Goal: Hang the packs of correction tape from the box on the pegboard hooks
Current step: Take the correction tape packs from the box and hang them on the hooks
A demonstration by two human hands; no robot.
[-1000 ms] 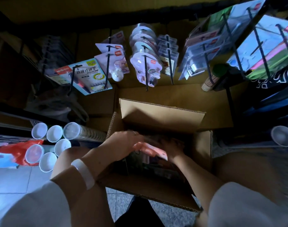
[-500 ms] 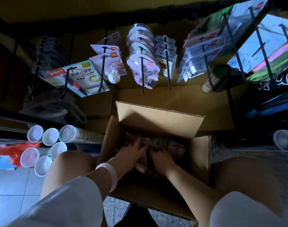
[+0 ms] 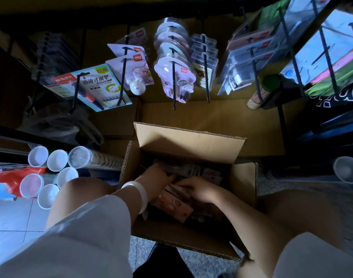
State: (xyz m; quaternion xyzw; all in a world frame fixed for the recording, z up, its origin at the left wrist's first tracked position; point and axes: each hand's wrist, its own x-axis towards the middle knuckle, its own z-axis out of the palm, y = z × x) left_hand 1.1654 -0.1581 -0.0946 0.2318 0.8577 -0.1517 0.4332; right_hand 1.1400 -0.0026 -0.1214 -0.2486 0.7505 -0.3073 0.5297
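Both hands are down in the cardboard box among the correction-tape packs — left hand and right hand gathering them, though either grip cannot be told — pegboard hooks wait above.
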